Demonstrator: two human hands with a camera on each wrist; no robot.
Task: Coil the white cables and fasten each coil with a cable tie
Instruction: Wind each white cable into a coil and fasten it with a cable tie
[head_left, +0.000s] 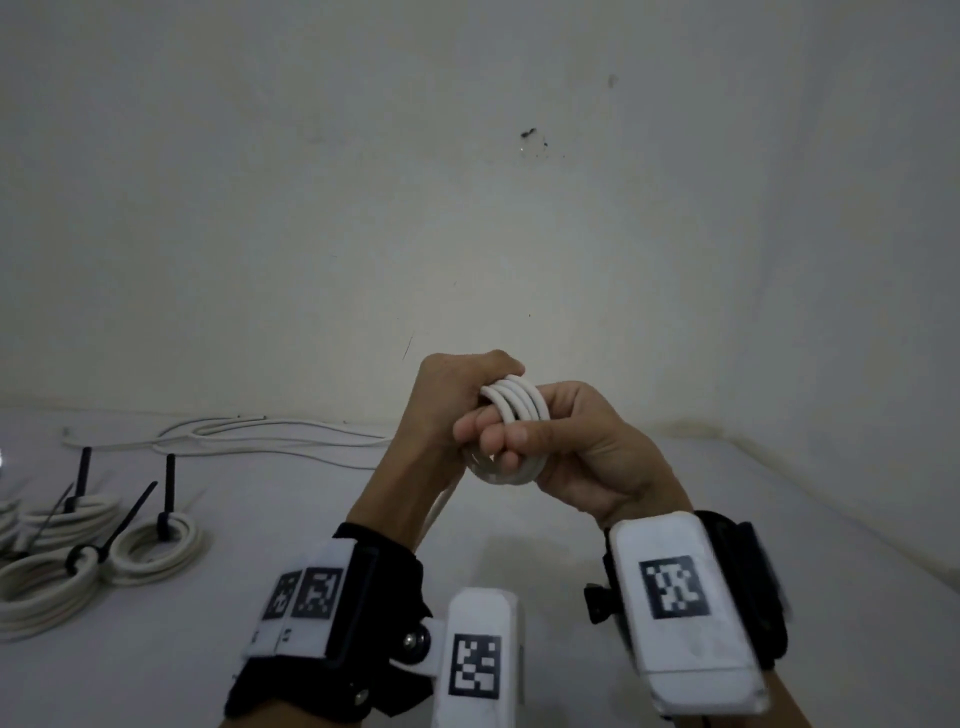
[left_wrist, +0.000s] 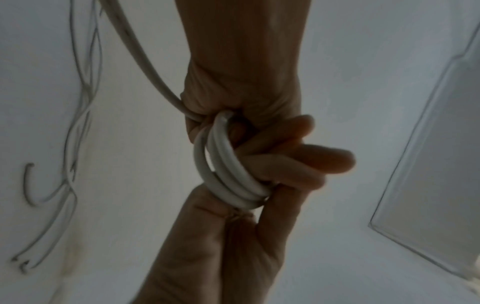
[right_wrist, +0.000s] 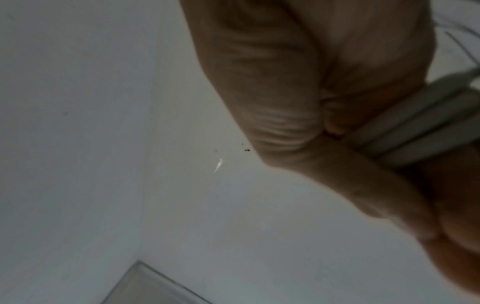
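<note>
Both hands hold a small coil of white cable (head_left: 515, 402) in the air in front of the wall. My left hand (head_left: 452, 405) grips its left side with curled fingers. My right hand (head_left: 571, 447) pinches its right side, thumb across the loops. The cable's free tail (head_left: 439, 512) hangs down beside my left wrist. In the left wrist view the coil (left_wrist: 228, 170) sits between my left hand (left_wrist: 239, 98) above and my right hand (left_wrist: 205, 236) below, with the tail (left_wrist: 145, 61) running off the top left. The right wrist view shows my right hand (right_wrist: 272, 92) against the coil's loops (right_wrist: 415, 127). I see no tie on this coil.
Three coils with black cable ties lie on the white surface at the left (head_left: 156, 545), (head_left: 47, 592), (head_left: 67, 512). Loose white cables (head_left: 260, 436) stretch along the back by the wall.
</note>
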